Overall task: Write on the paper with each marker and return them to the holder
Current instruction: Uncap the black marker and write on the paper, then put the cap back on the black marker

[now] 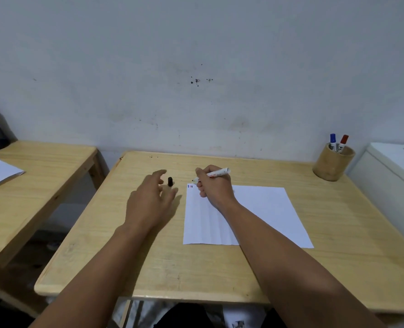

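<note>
Your right hand fingers grip the uncapped marker, tip just past the paper's far-left corner. Your left hand hovers spread, holding nothing, beside the black cap on bare tabletop. The holder stands near the far-right edge with two markers.

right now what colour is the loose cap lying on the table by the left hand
Black. The cap shows best in the head view, the only one.

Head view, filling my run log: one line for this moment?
right hand: holds uncapped marker | left hand: open near black cap | holder: blue, red markers
</note>
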